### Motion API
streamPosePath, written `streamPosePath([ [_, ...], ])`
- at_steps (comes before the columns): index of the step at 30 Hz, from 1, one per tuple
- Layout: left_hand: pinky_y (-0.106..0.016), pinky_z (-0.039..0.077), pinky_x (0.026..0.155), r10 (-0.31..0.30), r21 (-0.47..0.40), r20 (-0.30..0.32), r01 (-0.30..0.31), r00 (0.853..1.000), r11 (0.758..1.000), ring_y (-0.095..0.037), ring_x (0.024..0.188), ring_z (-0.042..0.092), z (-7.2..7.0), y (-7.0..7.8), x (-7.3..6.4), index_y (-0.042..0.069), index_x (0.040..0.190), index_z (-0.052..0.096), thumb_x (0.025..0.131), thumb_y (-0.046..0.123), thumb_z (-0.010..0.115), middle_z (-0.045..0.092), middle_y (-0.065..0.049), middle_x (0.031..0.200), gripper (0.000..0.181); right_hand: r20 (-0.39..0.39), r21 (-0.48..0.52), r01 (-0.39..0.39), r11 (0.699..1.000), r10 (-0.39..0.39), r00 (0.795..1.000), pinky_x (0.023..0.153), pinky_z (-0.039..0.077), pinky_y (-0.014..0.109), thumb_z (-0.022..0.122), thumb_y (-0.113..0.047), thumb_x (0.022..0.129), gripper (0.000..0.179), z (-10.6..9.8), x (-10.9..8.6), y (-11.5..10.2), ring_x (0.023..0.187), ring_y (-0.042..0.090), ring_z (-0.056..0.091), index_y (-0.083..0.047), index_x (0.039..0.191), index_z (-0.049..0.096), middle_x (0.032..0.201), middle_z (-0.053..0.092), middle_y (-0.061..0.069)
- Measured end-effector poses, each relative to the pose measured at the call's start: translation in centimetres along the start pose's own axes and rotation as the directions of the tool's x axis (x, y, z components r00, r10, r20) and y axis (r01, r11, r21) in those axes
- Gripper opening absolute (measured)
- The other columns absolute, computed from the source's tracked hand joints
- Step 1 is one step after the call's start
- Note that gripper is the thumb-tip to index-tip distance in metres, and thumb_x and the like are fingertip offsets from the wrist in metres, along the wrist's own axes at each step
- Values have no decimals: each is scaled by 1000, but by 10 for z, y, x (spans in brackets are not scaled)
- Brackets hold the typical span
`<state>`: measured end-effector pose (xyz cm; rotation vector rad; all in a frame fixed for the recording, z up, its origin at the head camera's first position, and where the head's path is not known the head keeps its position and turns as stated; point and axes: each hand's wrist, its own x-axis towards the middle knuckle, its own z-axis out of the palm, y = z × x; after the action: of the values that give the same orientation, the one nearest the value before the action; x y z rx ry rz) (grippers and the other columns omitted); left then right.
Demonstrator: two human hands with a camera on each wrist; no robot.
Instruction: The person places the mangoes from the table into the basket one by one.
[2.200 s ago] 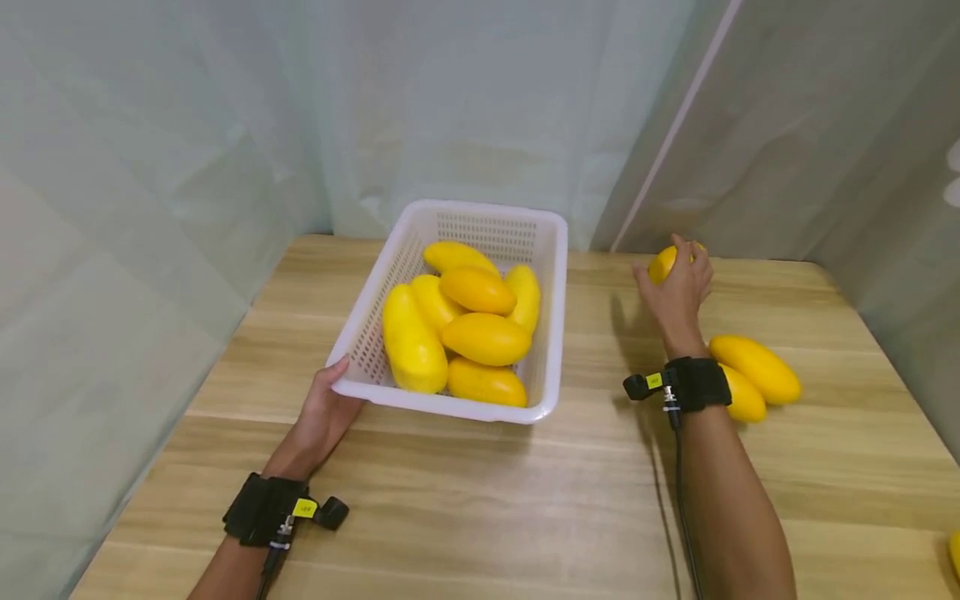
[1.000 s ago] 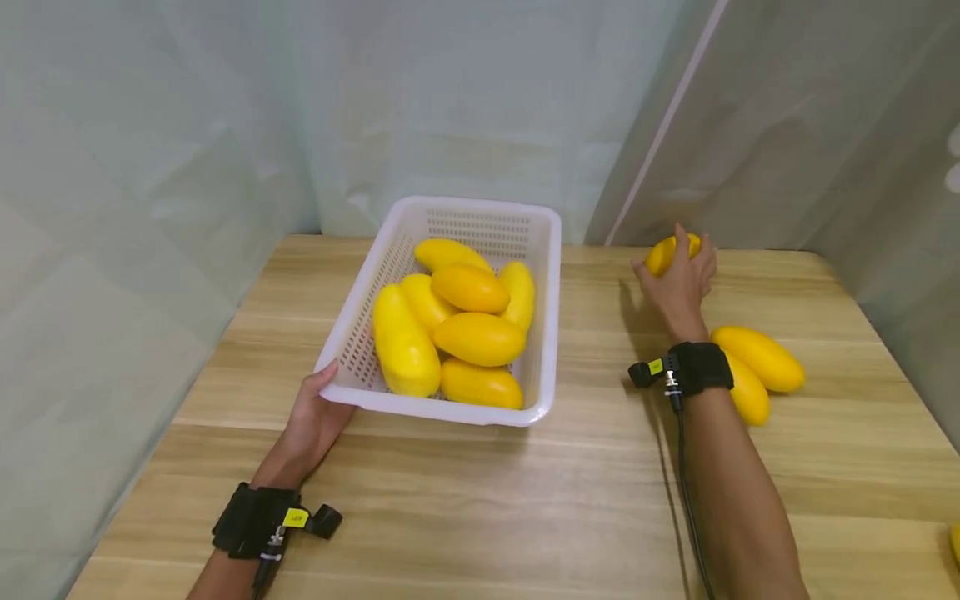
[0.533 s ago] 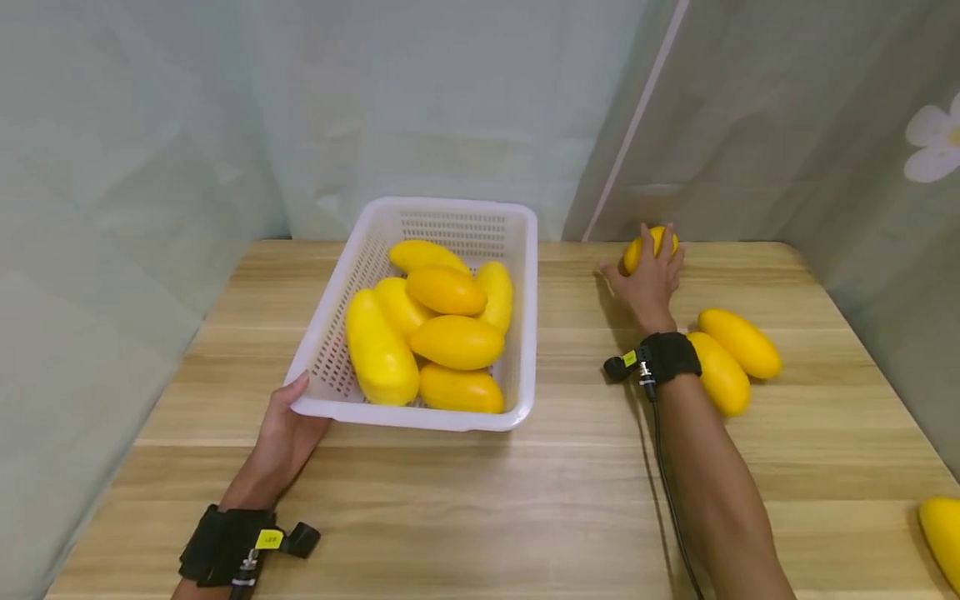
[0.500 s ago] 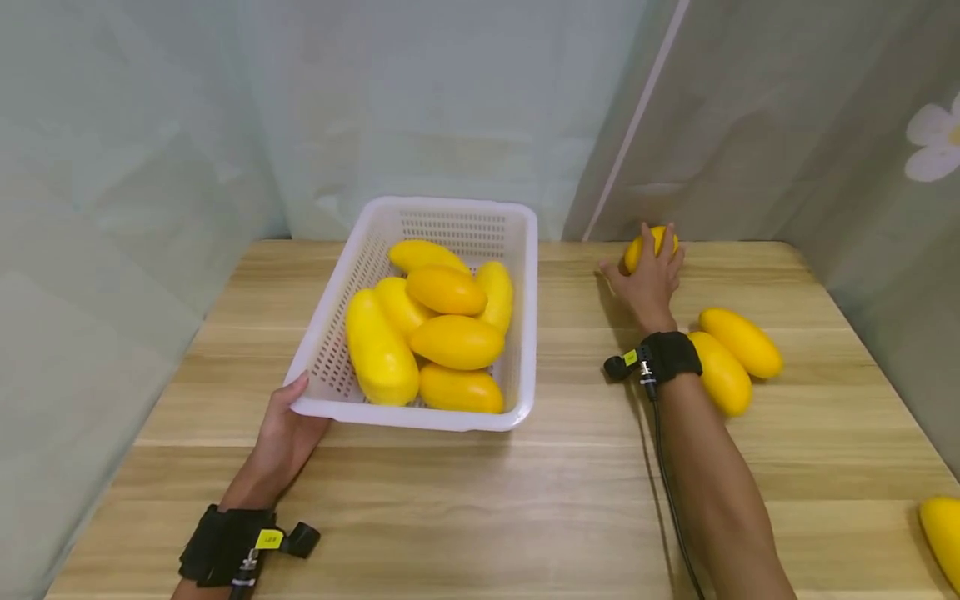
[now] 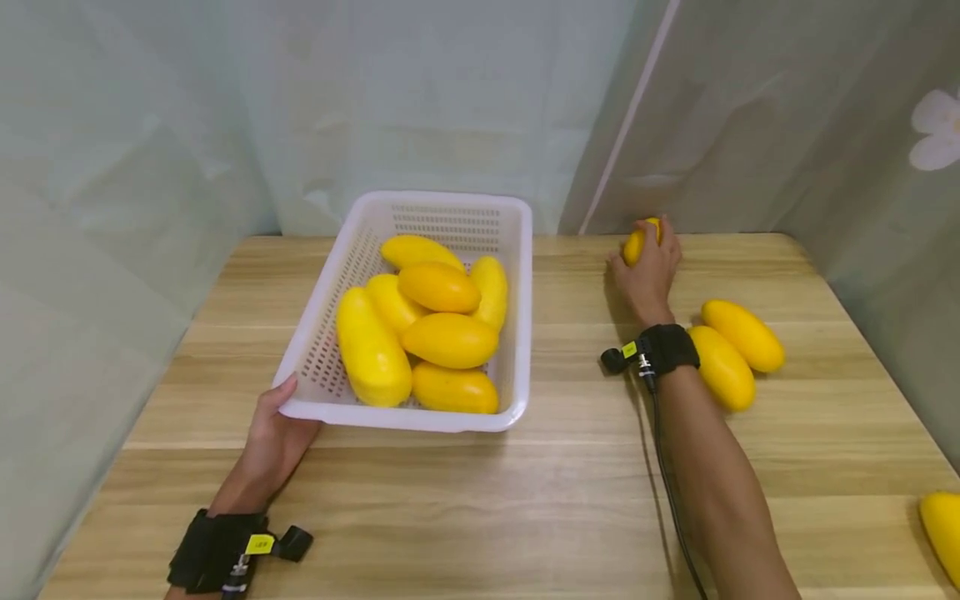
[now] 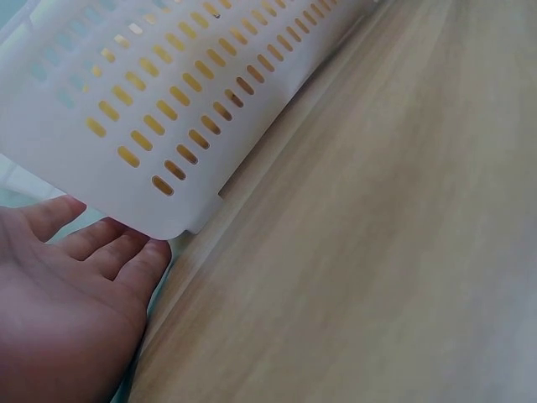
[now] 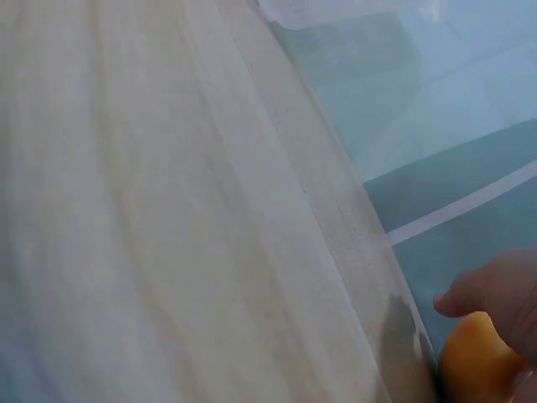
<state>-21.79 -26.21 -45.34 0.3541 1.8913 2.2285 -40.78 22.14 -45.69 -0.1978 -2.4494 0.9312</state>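
In the head view, my left hand (image 5: 273, 442) holds the near left corner of a white plastic basket (image 5: 522, 308), thumb at its rim. The left wrist view has those fingers (image 6: 117, 252) touching the corner of the slotted basket wall (image 6: 193, 109). Several yellow mangoes (image 5: 450, 340) are piled inside. At the table's far edge my right hand (image 5: 648, 275) grips another mango (image 5: 634, 247), thumb on its left and fingers over its top and right. Only part of that mango (image 7: 478, 361) and the hand shows in the right wrist view.
Two mangoes lie side by side right of my right wrist, a farther one (image 5: 744, 336) and a nearer one (image 5: 722, 368). Another mango (image 5: 943, 533) is cut off by the right frame edge. Pale curtains (image 5: 450, 100) hang behind the wooden table (image 5: 480, 517).
The head view has shifted, bringing more of the lone mango at right into sight. My right fingers have closed further around the far mango. My left hand stays at the basket corner.
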Motion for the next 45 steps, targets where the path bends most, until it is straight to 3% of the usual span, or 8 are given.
streamPosePath([
  [5, -42, 22, 95, -4, 1, 0, 4, 1000, 1000, -34, 122, 18, 1, 3, -2, 32, 145, 9, 95, 37, 18, 6, -4, 146, 51, -12, -12, 1, 1000, -1, 1000, 94, 26, 38, 65, -12, 80, 45, 1, -1, -3, 125, 27, 17, -14, 122, 50, 143, 21, 4],
  [15, -43, 21, 96, -28, -14, -8, 27, 1000, 1000, -34, 122, 18, 0, 3, 0, 33, 145, 9, 94, 36, 19, 6, -3, 146, 52, -32, -50, -39, 998, 38, 999, 87, 32, 38, 65, -13, 76, 53, 1, 1, 0, 121, 26, 21, -20, 126, 50, 139, 26, 0],
  [24, -42, 21, 96, 0, -5, 4, 0, 1000, 1000, -33, 123, 17, -2, 1, 0, 32, 145, 9, 95, 36, 18, 6, -3, 147, 51, 3, 11, -13, 1000, 13, 1000, 96, 25, 35, 65, -7, 79, 56, 1, -1, 0, 126, 23, 19, -18, 129, 44, 144, 17, 5],
  [38, -46, 18, 96, -8, 3, -4, 8, 1000, 1000, -35, 122, 19, 3, 6, 0, 33, 145, 11, 94, 37, 20, 8, -2, 146, 51, -15, 41, -52, 998, 52, 999, 94, 26, 33, 67, -1, 74, 55, -1, -1, -2, 123, 23, 21, -18, 124, 50, 141, 22, -1],
  [45, -41, 24, 96, -11, 14, 2, 11, 1000, 1000, -36, 121, 20, 3, 5, -2, 33, 145, 9, 94, 37, 19, 7, -3, 146, 51, -16, 49, -21, 999, 22, 1000, 92, 29, 35, 67, 3, 72, 55, -4, -4, -12, 123, 22, 20, -17, 122, 53, 140, 23, -1],
])
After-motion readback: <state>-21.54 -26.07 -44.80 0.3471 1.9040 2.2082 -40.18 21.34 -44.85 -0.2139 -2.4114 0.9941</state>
